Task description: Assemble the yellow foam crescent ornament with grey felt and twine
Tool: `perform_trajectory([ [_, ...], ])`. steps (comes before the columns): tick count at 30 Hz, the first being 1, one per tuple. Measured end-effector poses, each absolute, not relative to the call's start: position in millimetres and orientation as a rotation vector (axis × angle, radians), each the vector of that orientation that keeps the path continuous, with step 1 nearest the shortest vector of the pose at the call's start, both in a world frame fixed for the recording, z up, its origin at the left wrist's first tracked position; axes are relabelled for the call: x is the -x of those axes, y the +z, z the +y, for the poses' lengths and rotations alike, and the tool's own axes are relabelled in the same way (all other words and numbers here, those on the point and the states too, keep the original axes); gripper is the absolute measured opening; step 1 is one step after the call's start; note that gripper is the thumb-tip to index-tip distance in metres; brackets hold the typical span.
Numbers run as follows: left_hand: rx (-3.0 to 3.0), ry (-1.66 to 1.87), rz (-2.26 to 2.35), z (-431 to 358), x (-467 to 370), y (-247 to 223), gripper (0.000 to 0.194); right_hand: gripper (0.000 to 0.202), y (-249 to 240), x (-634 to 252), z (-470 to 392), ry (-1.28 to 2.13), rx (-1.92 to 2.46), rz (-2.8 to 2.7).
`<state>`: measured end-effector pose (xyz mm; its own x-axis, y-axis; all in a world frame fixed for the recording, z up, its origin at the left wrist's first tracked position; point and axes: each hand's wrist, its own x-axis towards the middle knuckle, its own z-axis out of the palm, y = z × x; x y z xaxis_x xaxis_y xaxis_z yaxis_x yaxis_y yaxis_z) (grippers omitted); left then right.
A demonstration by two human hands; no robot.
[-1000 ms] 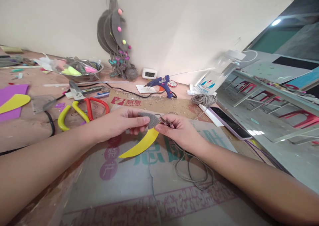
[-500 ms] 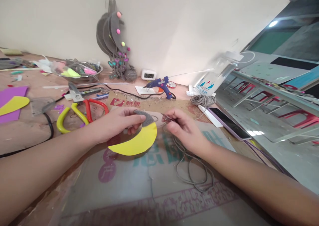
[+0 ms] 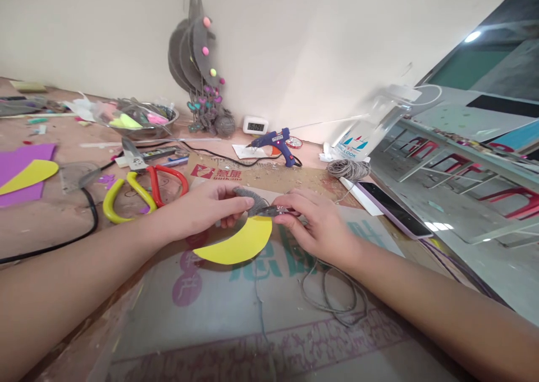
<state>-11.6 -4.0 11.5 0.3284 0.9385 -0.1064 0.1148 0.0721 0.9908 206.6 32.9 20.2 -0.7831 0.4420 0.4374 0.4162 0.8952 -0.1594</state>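
A yellow crescent (image 3: pixel 240 244), flat like foam or card, has its upper end wrapped in grey cord (image 3: pixel 255 198). My left hand (image 3: pixel 219 205) pinches that wrapped end between thumb and fingers. Just to the right, my right hand (image 3: pixel 309 219) is closed on a small bunch of the grey cord, blurred where it meets the crescent's edge. Loose cord loops (image 3: pixel 337 300) trail below my right wrist onto the plastic-covered board (image 3: pixel 219 314). My fingers hide part of the wrapping.
Yellow-handled and red-handled cutting tools (image 3: pixel 130 194) lie left. Behind are a blue glue gun (image 3: pixel 278 141), a white clock (image 3: pixel 255 125) and a metal bowl of scraps (image 3: pixel 170 125). A cord skein (image 3: pixel 348 169), a phone (image 3: pixel 391 208) and a clear jug (image 3: pixel 357 138) stand right.
My right hand has moved left, bringing the cord bunch from a short gap away up against the crescent. My left hand keeps its pinch. The whole view has shifted slightly.
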Motion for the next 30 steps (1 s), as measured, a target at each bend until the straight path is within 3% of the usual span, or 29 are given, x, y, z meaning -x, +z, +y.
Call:
perform_trajectory([
  [11,-1.423,0.803,1.084,-4.7,12.3,14.9,0.025,0.023,22.3,-203.8,31.0,-0.041,0.636,-2.623],
  [30,-1.308,0.879,1.043,-4.3,12.0,11.1,0.021,0.016,16.5,-205.7,34.2,0.061,0.616,-2.538],
])
